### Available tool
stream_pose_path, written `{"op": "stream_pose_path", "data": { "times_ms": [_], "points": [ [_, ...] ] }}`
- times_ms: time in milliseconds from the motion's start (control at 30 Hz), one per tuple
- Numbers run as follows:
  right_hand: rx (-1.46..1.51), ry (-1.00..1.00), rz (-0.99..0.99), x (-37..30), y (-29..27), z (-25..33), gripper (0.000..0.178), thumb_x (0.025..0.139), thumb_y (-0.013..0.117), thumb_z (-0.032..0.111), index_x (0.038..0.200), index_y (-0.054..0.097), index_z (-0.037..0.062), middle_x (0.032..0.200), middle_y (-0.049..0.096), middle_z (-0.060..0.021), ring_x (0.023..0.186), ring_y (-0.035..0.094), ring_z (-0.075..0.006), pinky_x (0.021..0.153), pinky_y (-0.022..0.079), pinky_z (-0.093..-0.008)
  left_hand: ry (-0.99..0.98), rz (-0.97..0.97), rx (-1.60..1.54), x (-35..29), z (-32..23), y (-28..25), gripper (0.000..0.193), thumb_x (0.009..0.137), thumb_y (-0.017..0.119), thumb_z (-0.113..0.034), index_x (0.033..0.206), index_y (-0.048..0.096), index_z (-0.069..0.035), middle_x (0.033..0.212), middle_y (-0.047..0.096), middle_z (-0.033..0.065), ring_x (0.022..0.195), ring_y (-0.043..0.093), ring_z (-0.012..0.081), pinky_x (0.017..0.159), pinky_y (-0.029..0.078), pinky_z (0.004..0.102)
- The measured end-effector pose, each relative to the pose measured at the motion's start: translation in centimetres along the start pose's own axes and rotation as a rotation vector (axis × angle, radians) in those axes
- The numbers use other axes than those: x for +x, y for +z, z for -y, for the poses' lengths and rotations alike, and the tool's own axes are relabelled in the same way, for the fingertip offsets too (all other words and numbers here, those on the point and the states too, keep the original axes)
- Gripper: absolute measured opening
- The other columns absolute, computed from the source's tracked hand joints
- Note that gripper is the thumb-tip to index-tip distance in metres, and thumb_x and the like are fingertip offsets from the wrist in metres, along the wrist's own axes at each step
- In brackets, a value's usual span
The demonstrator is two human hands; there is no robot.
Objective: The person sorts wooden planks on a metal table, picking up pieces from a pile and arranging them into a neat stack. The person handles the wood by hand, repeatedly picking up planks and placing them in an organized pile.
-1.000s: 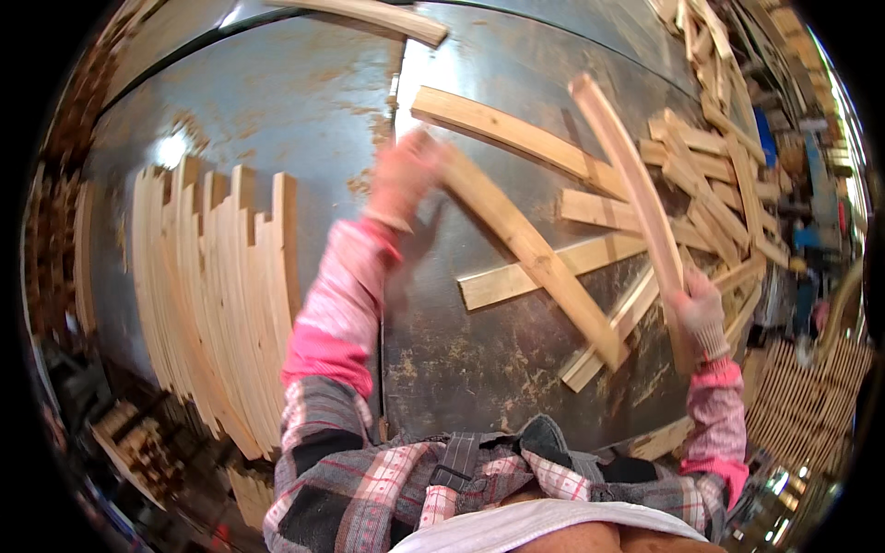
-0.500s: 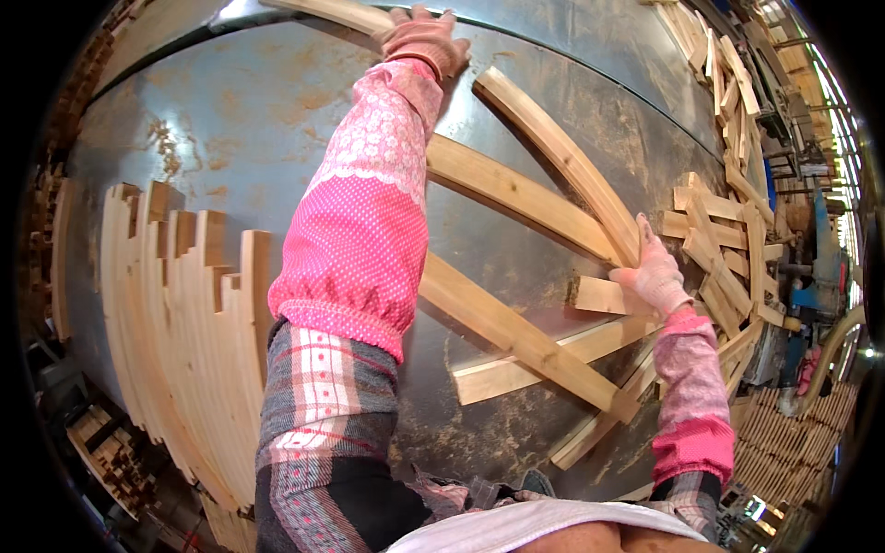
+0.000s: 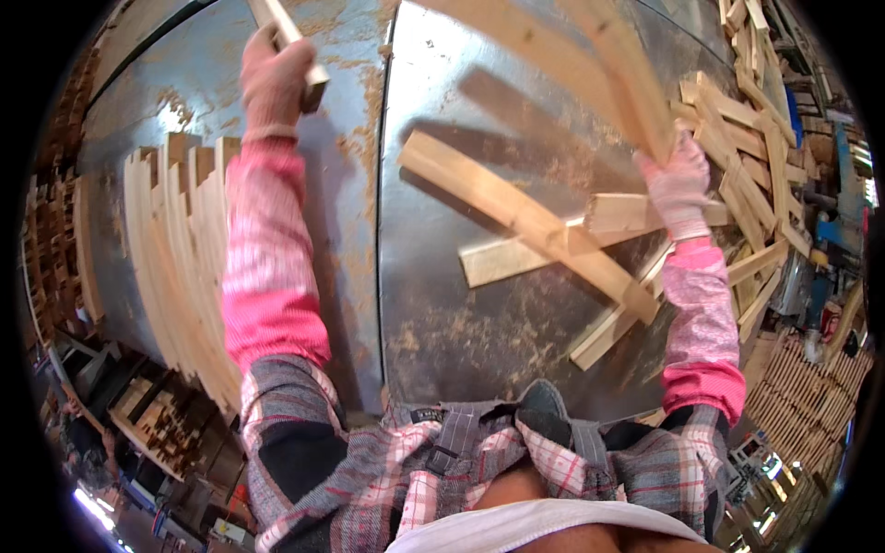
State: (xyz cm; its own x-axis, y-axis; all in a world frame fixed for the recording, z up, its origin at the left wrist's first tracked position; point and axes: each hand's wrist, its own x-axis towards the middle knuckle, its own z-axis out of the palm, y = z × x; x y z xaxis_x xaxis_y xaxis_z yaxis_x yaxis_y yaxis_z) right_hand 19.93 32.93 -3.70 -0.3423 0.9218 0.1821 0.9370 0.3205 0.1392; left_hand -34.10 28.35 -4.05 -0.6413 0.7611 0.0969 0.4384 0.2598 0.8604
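Note:
My left hand (image 3: 275,85), in a pinkish work glove, is closed around a pale wooden strip (image 3: 274,14) over the left part of the metal table. In my gloved right hand (image 3: 678,189), the near ends of two long boards are gripped together; a nearer board (image 3: 629,69) and a farther board (image 3: 516,37) rise off the table, blurred, casting shadows on it. Below them, a loose board (image 3: 489,189) lies slantwise across a second board (image 3: 502,260). Another short board (image 3: 622,212) pokes out just left of my right hand.
Upright rows of narrow strips (image 3: 184,240) stand side by side on the left of the metal table (image 3: 442,341). A jumbled pile of boards (image 3: 737,157) covers the right side. Sawdust is scattered along the table's seam, and stacked wood (image 3: 161,424) sits lower left.
My left hand has moved left and nearer, bringing the strip along. My right hand has lifted the two boards that lay on the table. The view has shifted too.

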Motion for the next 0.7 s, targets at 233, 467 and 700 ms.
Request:
{"op": "stream_pose_path", "data": {
  "times_ms": [233, 467, 700],
  "points": [
    [0.605, 0.148, -0.181, -0.6, -14.6, 4.2, 0.071, 0.080, 0.084, 0.041, 0.132, 0.060, -0.0001, 0.108, 0.071, -0.0178, 0.092, 0.066, -0.0328, 0.086, 0.053, -0.0407, -0.286, 0.336, -1.133, -22.4, 1.1, -10.6, 0.071, 0.087, 0.068, -0.029, 0.145, 0.044, 0.005, 0.128, 0.058, 0.0217, 0.113, 0.064, 0.0274, 0.093, 0.058, 0.0327],
    [1.622, 0.201, 0.245, -10.1, -22.9, 2.2, 0.060, 0.094, 0.070, 0.047, 0.125, 0.061, -0.0031, 0.096, 0.069, -0.0077, 0.086, 0.067, -0.0172, 0.075, 0.056, -0.0306, -0.853, 0.491, -1.669, -37.5, 2.3, -10.7, 0.075, 0.088, 0.065, -0.027, 0.148, 0.040, 0.009, 0.113, 0.064, 0.0217, 0.093, 0.067, 0.0296, 0.081, 0.059, 0.0402],
    [1.797, 0.281, 0.628, -19.0, -16.7, 7.5, 0.045, 0.099, 0.066, 0.043, 0.108, 0.067, -0.0009, 0.086, 0.068, -0.0050, 0.069, 0.065, -0.0135, 0.062, 0.055, -0.0284, -0.787, 0.338, -1.042, -44.4, 0.3, -10.4, 0.058, 0.087, 0.065, -0.012, 0.140, 0.048, 0.003, 0.121, 0.064, 0.0200, 0.090, 0.068, 0.0266, 0.079, 0.062, 0.0390]
  ]
}}
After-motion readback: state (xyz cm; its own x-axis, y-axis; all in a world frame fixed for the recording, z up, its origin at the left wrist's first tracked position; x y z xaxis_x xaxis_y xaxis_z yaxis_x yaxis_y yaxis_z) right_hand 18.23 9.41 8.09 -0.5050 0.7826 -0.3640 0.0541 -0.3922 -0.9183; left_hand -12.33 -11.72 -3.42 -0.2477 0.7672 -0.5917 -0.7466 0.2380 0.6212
